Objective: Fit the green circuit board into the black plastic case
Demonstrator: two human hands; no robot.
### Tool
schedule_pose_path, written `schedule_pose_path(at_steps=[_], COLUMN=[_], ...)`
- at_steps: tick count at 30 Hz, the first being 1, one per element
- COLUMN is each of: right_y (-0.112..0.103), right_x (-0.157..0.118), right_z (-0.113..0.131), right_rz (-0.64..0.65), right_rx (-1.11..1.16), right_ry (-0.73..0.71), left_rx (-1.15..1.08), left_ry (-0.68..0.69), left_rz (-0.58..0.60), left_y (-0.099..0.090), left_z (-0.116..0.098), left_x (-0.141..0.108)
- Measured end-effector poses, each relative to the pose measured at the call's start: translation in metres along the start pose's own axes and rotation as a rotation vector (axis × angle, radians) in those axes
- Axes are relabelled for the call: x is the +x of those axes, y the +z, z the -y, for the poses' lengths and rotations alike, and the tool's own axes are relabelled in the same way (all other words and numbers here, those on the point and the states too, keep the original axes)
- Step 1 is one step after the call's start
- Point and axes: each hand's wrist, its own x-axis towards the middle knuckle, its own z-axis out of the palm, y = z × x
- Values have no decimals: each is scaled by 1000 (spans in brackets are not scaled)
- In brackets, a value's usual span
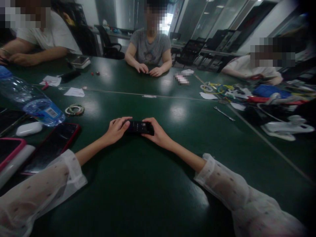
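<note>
A black phone (pixel 136 127) with a dark lit screen lies sideways between my two hands, low over the green table (pixel 138 184). Its left end is gripped by my left hand (pixel 117 129), the thumb reaching onto the screen's edge. My right hand (pixel 156 133) holds the other end, with the thumb along the near edge and the fingers at the far side. Sheer white sleeves with dark dots cover both forearms.
On the left are a water bottle (pixel 41 103), bracelets (pixel 74 110), a red-edged phone (pixel 53 144) and a white case (pixel 29 128). A wrench (pixel 224 113), cables (pixel 217 87) and a white device (pixel 287 126) lie right. Three people sit around the table.
</note>
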Motion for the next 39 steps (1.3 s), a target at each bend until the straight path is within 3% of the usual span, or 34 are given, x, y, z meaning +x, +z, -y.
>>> schedule_pose_path(at_steps=[22, 39], right_y=[0, 0], right_x=[2, 2], right_z=[1, 1], right_rz=[-3, 9], right_rx=[2, -13], right_ry=[-33, -31], left_rx=[-115, -135], left_ry=[-136, -100], left_rz=[12, 2], left_y=[-3, -3], left_z=[-4, -8], left_x=[-1, -1])
